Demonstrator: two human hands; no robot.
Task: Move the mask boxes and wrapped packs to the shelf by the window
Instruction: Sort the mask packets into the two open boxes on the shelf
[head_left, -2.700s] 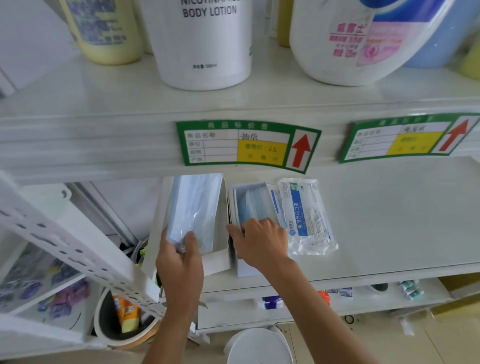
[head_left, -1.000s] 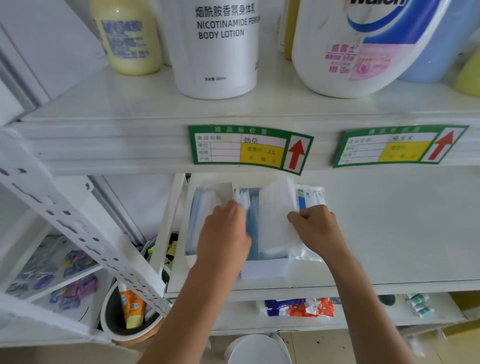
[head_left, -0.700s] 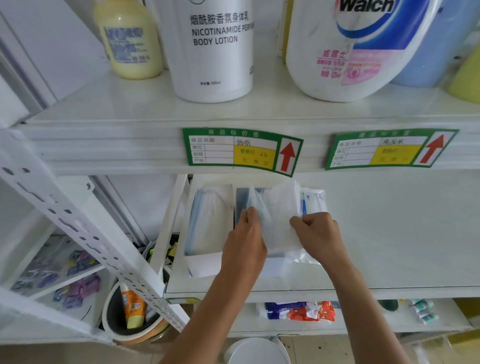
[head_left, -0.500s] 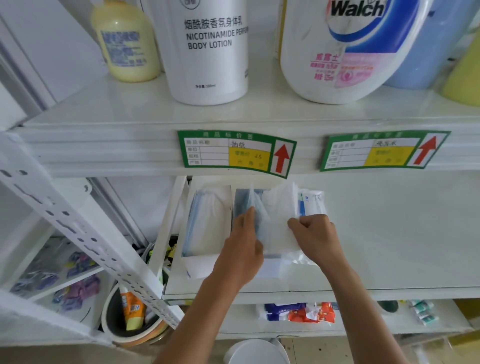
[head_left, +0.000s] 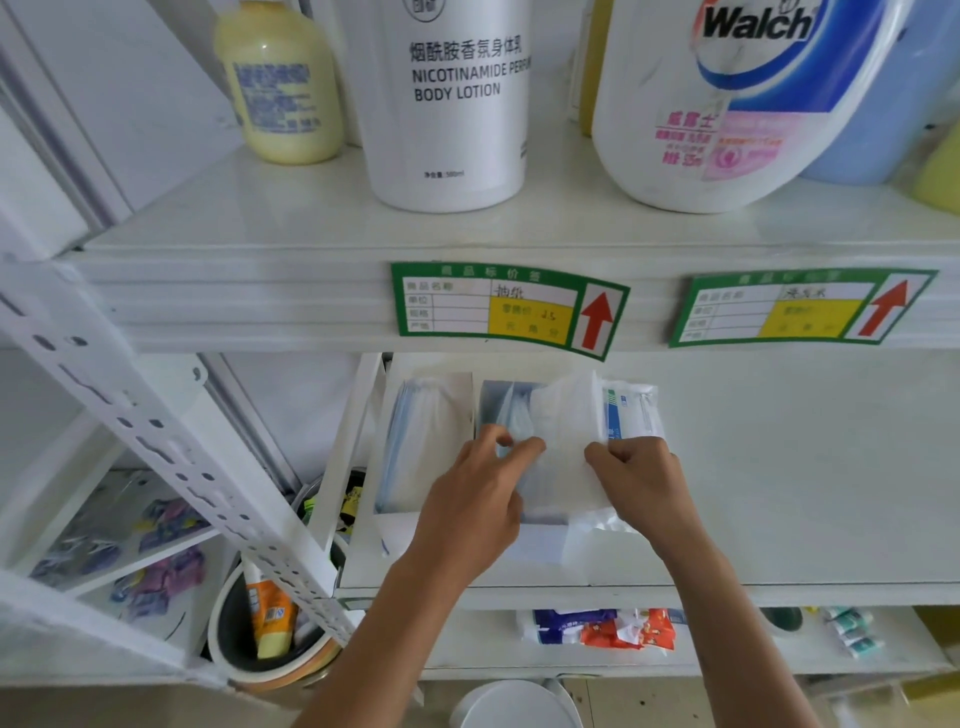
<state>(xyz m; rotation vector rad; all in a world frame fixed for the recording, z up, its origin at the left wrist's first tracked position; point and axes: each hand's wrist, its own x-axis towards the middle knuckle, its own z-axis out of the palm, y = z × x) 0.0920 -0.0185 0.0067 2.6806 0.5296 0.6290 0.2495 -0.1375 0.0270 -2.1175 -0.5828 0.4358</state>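
Note:
Two open white mask boxes stand side by side at the left end of the middle shelf (head_left: 779, 493). The left box (head_left: 426, 441) shows blue masks inside. Over the right box (head_left: 498, 410) I hold a clear wrapped pack (head_left: 566, 441) of masks. My left hand (head_left: 478, 509) pinches its left edge with thumb and fingers. My right hand (head_left: 639, 483) grips its right edge with curled fingers. A second wrapped pack (head_left: 631, 410) with blue print lies just right of the boxes, partly hidden by the held pack.
The shelf above carries a yellow bottle (head_left: 278, 83), a white body lotion bottle (head_left: 452, 98) and a large Walch jug (head_left: 737, 98). Green price tags (head_left: 504, 309) hang on its edge. A perforated white upright (head_left: 171, 457) slants at left. Snack packets (head_left: 602, 626) lie on the lower shelf.
My left hand moved from the left box to the pack held over the right box. My right hand lifted that pack from beside the box. The view has dropped a little.

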